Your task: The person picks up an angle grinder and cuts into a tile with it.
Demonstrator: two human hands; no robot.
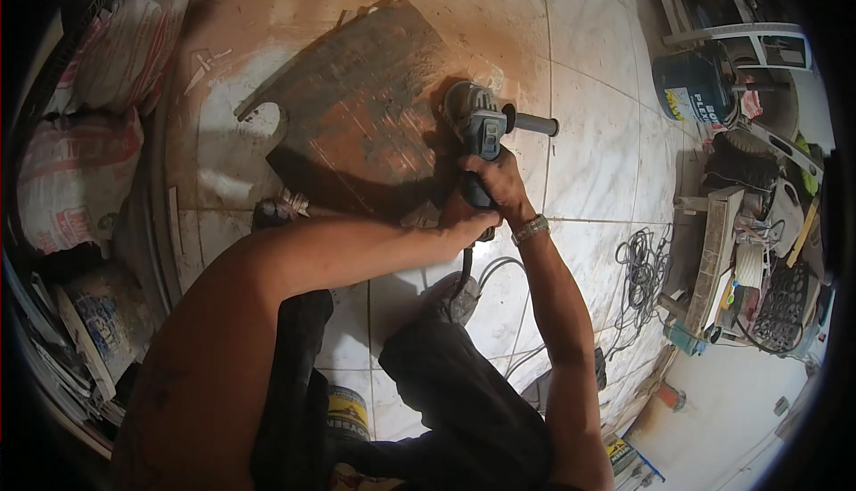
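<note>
An angle grinder (484, 134) with a side handle sticking out to the right has its disc head at the right edge of a dark, rust-stained panel (352, 107) lying on the tiles. My right hand (499, 179) is closed round the grinder's body. My left hand (468, 216) is closed on the rear of the tool, just below my right, its fingers partly hidden. A black cord runs down from the grinder past my knee. Whether the disc touches the panel is hidden.
Sacks (80, 183) line the left side. A coiled cord (642, 281) lies on the tiled floor (593, 165) at right, beside cluttered shelving (713, 259) and a dark bucket (691, 88). A paint can (348, 411) stands between my legs. Reddish dust covers the upper floor.
</note>
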